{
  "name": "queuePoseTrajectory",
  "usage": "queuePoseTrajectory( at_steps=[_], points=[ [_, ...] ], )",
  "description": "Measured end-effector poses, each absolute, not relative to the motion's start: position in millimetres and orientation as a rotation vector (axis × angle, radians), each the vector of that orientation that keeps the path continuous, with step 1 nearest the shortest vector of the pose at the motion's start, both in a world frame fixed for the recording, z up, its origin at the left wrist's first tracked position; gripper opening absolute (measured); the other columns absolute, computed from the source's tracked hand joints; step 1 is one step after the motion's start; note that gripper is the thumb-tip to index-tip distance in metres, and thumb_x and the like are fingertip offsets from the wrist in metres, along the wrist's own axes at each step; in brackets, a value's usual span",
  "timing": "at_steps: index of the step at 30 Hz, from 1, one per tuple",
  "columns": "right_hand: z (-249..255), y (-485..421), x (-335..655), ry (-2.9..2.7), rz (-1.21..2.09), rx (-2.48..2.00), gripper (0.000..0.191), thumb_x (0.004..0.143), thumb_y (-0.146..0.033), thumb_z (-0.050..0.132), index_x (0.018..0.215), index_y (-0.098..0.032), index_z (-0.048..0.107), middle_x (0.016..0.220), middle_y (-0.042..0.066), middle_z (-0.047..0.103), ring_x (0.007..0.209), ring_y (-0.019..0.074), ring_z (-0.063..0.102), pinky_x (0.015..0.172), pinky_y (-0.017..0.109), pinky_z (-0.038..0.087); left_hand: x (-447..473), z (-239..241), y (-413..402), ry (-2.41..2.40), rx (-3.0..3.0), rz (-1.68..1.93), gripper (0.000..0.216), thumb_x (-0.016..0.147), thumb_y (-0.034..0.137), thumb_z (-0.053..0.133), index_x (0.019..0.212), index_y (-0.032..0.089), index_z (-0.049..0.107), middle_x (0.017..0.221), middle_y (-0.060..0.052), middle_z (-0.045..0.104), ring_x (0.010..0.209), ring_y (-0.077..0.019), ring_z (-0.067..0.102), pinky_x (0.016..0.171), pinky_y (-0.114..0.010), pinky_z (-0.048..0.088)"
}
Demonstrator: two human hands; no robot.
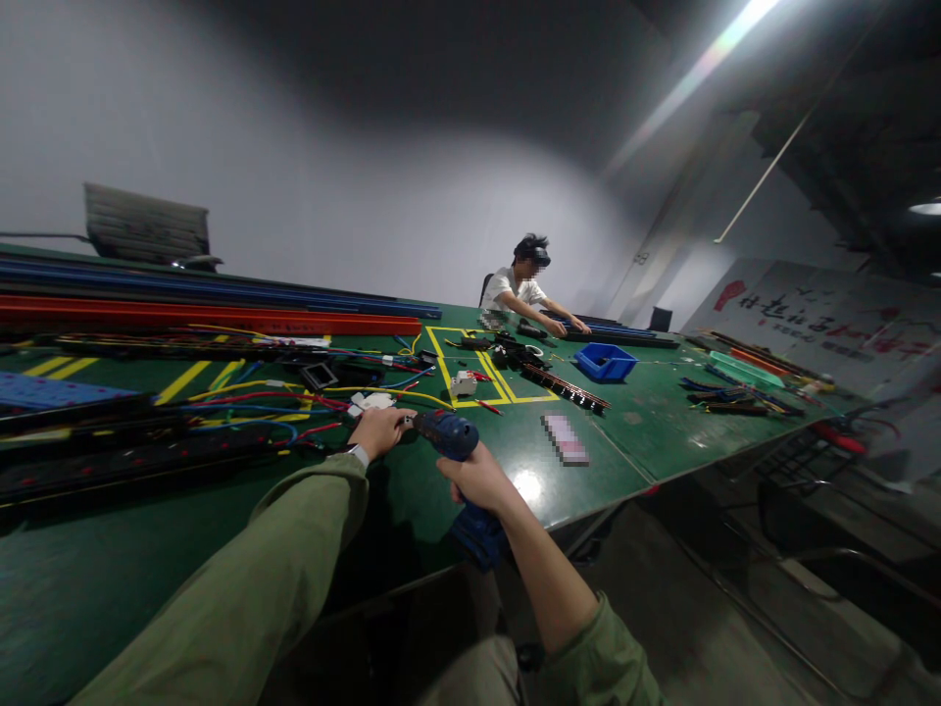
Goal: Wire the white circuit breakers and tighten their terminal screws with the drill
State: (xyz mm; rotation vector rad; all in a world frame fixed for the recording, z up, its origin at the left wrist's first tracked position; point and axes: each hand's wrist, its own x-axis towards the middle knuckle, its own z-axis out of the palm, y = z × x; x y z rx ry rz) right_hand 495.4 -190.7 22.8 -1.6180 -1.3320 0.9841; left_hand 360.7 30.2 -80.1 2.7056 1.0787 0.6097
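My right hand grips the handle of a blue cordless drill, whose battery base hangs below my wrist. The drill's nose points left toward my left hand, which is closed around the drill's front end beside a small white part on the green table. What sits between the left fingers is hidden. Coloured wires in red, blue and yellow lie just beyond my left hand.
Long red and blue rails run along the table's far left. A white breaker sits in a yellow taped square. A blue bin stands further right. Another person works at the far end. The table edge and floor lie right.
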Motion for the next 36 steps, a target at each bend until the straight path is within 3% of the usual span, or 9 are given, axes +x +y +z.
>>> queuePoseTrajectory(
  at_steps=[36],
  points=[
    [27.8, -193.3, 491.4, -1.317, 0.981, -1.646, 0.025, 0.079, -0.021, 0.056, 0.103, -0.016, 0.056, 0.046, -0.009, 0.047, 0.038, 0.0110, 0.049, 0.040, 0.020, 0.038, 360.8, -78.6, 30.0, 1.085, 2.692, 0.578, 0.036, 0.090, 0.039, 0.048, 0.120, 0.034, 0.066, 0.113, -0.005, 0.071, 0.107, -0.0236, 0.063, 0.094, -0.035, 0.042]
  ],
)
